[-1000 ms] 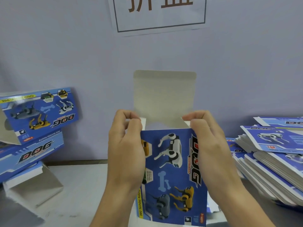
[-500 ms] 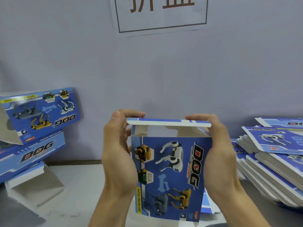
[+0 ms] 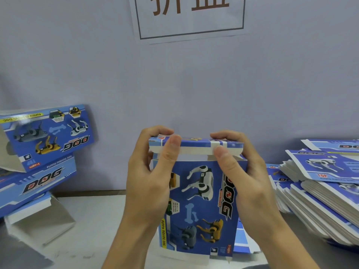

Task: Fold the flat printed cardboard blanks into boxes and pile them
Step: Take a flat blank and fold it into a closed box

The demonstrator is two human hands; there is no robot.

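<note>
Box (image 3: 202, 206) stands upright at centre frame, bottom end on the table (image 3: 93, 220), printed dog face toward the camera. Everything below is placed relative to it.

Left hand (image 3: 151, 181) wraps the box's left side — thumb on the front of the top flap (image 3: 194, 147), fingers curled over the flap's far edge, gripping it. Right hand (image 3: 244, 175) mirrors that on the right side: thumb pressed on the flap's white tuck strip, fingers curled over the top. Flap is folded over the opening, tuck strip pointing down but not seated — a gap shows under it.

Left of the box: pile of folded boxes (image 3: 38, 162), stacked unevenly and tilted, the lowest with its open white end facing the camera. Right of the box: stack of flat blanks (image 3: 326, 191), fanned, printed side up, more blanks lying just behind the box's lower right corner.

Surface is a pale, scuffed tabletop. Behind the box, a plain lavender-grey wall (image 3: 194, 84); above it a white paper sign (image 3: 190, 16) with a dark border and brown characters, cropped by the frame top.
</note>
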